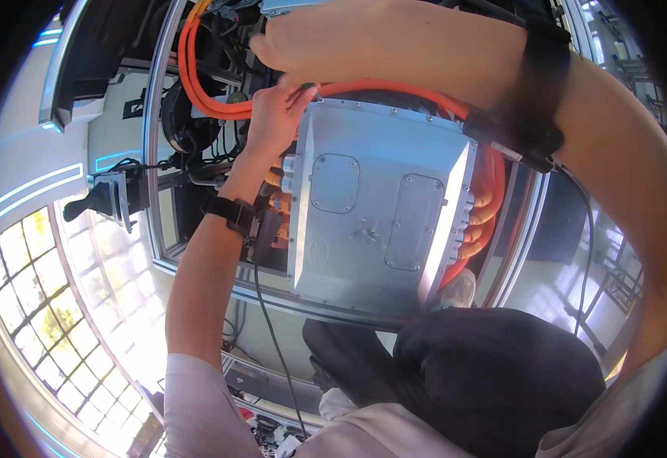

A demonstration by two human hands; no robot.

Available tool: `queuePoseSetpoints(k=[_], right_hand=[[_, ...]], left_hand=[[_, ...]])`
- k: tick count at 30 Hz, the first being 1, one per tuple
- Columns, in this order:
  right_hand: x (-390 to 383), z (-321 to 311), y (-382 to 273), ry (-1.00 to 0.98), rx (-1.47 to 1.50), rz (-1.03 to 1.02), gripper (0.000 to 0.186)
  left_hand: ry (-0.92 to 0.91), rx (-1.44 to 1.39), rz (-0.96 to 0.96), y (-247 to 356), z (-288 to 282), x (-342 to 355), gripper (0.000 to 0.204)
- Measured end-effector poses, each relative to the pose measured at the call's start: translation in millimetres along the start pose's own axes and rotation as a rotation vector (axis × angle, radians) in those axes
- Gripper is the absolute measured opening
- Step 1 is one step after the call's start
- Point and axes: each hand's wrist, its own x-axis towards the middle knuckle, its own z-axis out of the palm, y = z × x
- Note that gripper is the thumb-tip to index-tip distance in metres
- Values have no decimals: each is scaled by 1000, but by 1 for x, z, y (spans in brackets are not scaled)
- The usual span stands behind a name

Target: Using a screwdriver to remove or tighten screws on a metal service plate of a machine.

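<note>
A large silver metal housing (379, 191) with two bolted cover plates lies in front of me. My left hand (276, 114) is at its far left corner, beside a thick orange cable (394, 85). The fingers are pressed together near the rim; whatever they hold is too small or hidden to name. Reaching across from the right, my right hand (295, 46) is above the cable, just beyond the left hand. Its fingers are blurred and partly hidden, so I cannot tell their grip. Several small bolts (368, 231) lie loose in a pile on the housing.
An aluminium profile frame (153, 137) surrounds the housing. Orange cables (486, 206) and round connectors (462, 221) line its right side. A black shifter-like lever (89, 204) stands at left. Each wrist bears a black strap (230, 214) with a module and thin cable.
</note>
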Motion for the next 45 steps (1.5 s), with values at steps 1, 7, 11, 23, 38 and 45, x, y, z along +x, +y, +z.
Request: queuePoseSetpoints(k=[1, 7, 11, 23, 38, 45], right_hand=[[0, 1, 1, 4, 5, 9, 33], [22, 2, -10, 28, 58, -19, 32], [14, 0, -11, 13, 48, 5, 32], [16, 3, -22, 8, 73, 29, 31], [13, 3, -18, 17, 91, 64, 30], [16, 4, -25, 28, 108, 58, 29]], left_hand=[[-28, 134, -84, 5, 0, 0, 17], [19, 45, -235, 0, -11, -8, 19], [80, -251, 165, 8, -8, -2, 20], [266, 186, 105, 18, -22, 3, 24], [234, 233, 159, 31, -23, 12, 24], [166, 155, 99, 18, -27, 6, 26]])
